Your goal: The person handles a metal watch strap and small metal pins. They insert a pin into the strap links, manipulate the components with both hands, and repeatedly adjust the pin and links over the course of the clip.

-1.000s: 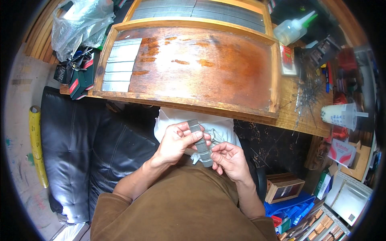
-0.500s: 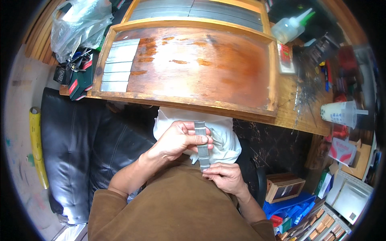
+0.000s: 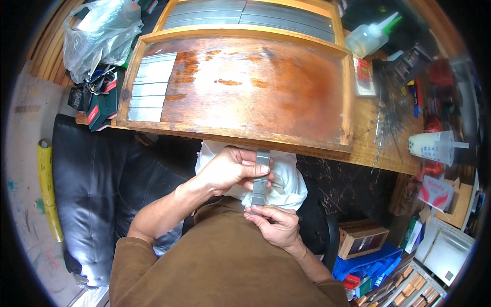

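Observation:
Between my hands, above my lap, stands a narrow grey stack of thin pieces (image 3: 259,190), marked by crosswise lines. My left hand (image 3: 227,171) is closed round its upper part, thumb across the front. The fingertips of my right hand (image 3: 279,225) pinch its lower end. Just beyond my hands is a wooden tray (image 3: 230,132) on the table, with a row of similar grey pieces (image 3: 147,92) along its left side. A white cloth (image 3: 289,189) lies behind the stack, partly hidden by my hands.
A second tray of grey strips (image 3: 204,15) sits farther back. Left are a plastic bag (image 3: 105,38) and dark boxes (image 3: 104,107). At right stand a squeeze bottle (image 3: 365,40), loose dark wires (image 3: 384,120) and a drink cup (image 3: 432,147). A black padded seat (image 3: 87,199) lies left.
My left hand and the top of the stack have moved slightly right and away from me. My right hand has shifted a little left and closer with the lower end.

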A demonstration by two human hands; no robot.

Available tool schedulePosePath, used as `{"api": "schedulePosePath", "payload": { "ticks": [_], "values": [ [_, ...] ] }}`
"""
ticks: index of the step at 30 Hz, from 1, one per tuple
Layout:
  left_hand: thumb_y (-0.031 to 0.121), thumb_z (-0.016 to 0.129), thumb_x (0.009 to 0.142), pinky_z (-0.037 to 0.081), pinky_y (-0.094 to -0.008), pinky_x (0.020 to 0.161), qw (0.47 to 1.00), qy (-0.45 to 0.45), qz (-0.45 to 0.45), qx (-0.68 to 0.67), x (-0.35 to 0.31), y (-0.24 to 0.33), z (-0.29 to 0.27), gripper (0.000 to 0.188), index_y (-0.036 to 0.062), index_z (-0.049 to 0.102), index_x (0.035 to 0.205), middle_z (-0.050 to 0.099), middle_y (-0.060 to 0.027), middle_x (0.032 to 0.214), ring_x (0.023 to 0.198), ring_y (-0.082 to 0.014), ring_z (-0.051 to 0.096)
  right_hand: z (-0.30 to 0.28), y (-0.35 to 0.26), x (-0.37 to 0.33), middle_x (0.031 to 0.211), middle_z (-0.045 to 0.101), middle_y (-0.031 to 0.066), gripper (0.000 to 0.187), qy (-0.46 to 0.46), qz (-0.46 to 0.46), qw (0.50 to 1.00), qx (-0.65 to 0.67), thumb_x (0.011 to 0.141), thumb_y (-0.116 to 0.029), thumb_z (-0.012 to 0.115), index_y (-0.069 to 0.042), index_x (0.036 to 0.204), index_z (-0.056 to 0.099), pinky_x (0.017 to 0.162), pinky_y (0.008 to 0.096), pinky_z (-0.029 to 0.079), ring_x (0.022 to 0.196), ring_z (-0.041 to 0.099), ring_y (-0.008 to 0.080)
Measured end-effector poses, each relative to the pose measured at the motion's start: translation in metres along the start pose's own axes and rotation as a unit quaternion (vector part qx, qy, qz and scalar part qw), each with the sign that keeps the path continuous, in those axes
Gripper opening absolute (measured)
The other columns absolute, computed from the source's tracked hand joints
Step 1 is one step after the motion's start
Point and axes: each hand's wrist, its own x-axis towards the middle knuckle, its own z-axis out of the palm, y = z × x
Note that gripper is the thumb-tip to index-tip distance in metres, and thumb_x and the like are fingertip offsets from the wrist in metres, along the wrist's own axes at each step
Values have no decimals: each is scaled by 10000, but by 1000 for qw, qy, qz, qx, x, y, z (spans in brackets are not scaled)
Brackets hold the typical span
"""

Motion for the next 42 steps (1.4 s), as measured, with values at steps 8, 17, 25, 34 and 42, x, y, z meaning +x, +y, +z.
{"api": "schedulePosePath", "payload": {
  "ticks": [8,17,25,34,42],
  "values": [
    [202,763,966,573,-244,643,995,-19,32,96,2,-5,-7,248,9,728,1117,790,-89,971,869,-154,763,-28,-27,21,933,734,89,215,-102,69,992,-40,799,-37,876,-2,992,787,822,300,570,897,714,193],
    [-32,731,873,590,-361,705,850,66,384,355,-40,-25,21,211,-44,738,1083,751,-205,897,792,-322,757,-29,-49,78,890,623,67,285,-1,-93,993,-74,811,31,841,0,1087,774,641,268,505,747,611,136],
    [-64,735,786,600,-372,688,722,43,563,400,-49,27,28,246,-31,731,1030,751,-165,882,765,-327,746,-41,-101,107,862,632,77,324,-26,-274,949,-154,808,-200,880,-33,1070,788,651,318,535,744,649,216],
    [-63,716,785,573,-374,664,744,69,504,434,-36,39,14,261,18,740,1032,720,-159,825,732,-324,725,-38,-103,133,852,642,76,296,-4,-231,961,-151,756,62,852,-23,1031,784,633,313,525,743,648,209],
    [-67,720,817,579,-363,680,733,55,550,396,-42,61,27,264,17,740,1066,729,-149,865,768,-328,729,-39,-122,139,871,651,71,259,12,-259,953,-157,783,57,835,-30,1021,781,659,319,533,755,645,213]
  ]
}}
